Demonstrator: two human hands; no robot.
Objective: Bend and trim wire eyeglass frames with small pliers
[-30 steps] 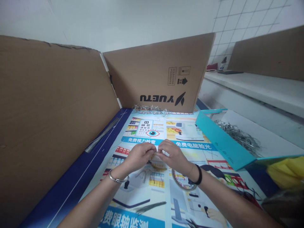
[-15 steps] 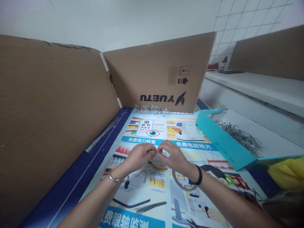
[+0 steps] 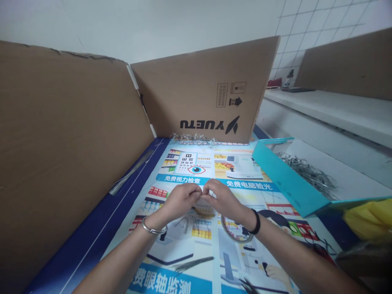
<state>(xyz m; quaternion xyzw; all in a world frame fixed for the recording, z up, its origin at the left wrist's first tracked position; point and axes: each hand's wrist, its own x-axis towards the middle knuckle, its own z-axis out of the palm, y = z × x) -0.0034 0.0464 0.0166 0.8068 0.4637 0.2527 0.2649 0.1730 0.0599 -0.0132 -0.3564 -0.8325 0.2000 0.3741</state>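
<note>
My left hand (image 3: 183,199) and my right hand (image 3: 221,197) meet fingertip to fingertip above the printed mat (image 3: 202,241). Both are closed in a pinch; whatever sits between the fingers is too small and hidden to name. Just below them lies a small brownish-gold thing (image 3: 204,212), partly covered by the fingers. A bent wire piece (image 3: 183,223) rests on the mat under my left hand. Beside my right wrist a ring-shaped coil (image 3: 234,239) lies flat. Nearer to me is a bundle of thin dark wires (image 3: 194,263).
Cardboard panels (image 3: 196,94) stand at the back and left. A turquoise box (image 3: 288,179) at right holds a tangle of wires (image 3: 309,171). Thin strips (image 3: 131,173) lie by the left panel, shiny scraps (image 3: 190,136) along the back panel. Yellow material (image 3: 369,220) sits at far right.
My right fingers have closed in tighter beside the left ones, and the gap in the right hand's pinch has narrowed. The view has shifted slightly.
</note>
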